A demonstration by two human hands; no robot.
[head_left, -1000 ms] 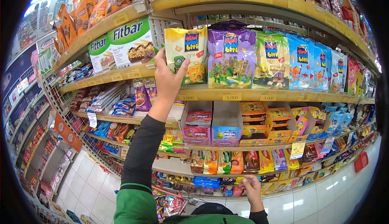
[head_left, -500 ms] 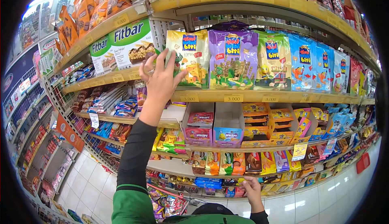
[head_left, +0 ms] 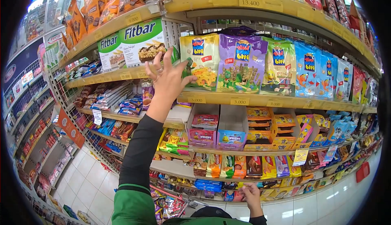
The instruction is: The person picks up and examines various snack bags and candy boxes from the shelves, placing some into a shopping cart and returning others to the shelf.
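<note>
My left hand [head_left: 166, 78] is raised at the upper snack shelf, fingers spread and bent, holding nothing. Its thumb and fingertips overlap the left edge of a yellow Biti snack bag [head_left: 200, 64], and its other fingers are in front of a green-and-white Fitbar box [head_left: 140, 42]. Right of the yellow bag stand a purple Biti bag [head_left: 239, 68], a green one [head_left: 280, 68] and blue ones [head_left: 306, 68], upright in a row. Low in front of the bottom shelves is my right hand [head_left: 250, 194], its fingers loosely curled in, with nothing showing in them.
A yellow shelf edge [head_left: 260, 99] with price tags runs below the bags, and another juts out above [head_left: 260, 3]. Underneath are Whizpy boxes [head_left: 203, 131] and rows of wafer packs [head_left: 240, 166]. An aisle with white floor tiles [head_left: 87, 172] lies to the left.
The view has shifted, so the shelves appear slightly lower and to the right. My left hand stays by the yellow bag with its fingers spread. My right hand's fingers have curled in more.
</note>
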